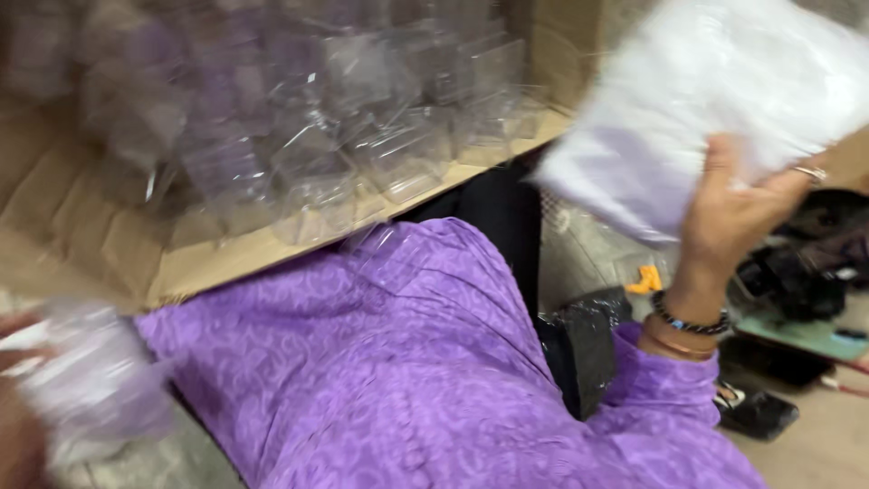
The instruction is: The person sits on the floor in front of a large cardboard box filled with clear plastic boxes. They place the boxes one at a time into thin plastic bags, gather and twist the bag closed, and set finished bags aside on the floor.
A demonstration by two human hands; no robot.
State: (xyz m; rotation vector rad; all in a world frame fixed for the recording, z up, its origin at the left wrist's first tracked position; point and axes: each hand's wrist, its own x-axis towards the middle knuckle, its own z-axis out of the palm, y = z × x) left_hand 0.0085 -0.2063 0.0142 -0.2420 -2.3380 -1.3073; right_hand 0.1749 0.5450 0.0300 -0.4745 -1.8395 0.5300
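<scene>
Both hands (738, 213) (18, 426) hold packets (706, 100) (blurred).

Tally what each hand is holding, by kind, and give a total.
White packet, gripped in the right hand: 1
Clear plastic piece, blurred, at the left hand: 1
Total: 2
The clear containers in the cardboard box are too blurred to count.

Soft, even indoor light, no hard shadows; heavy motion blur smears everything, worst at the left edge.
</scene>
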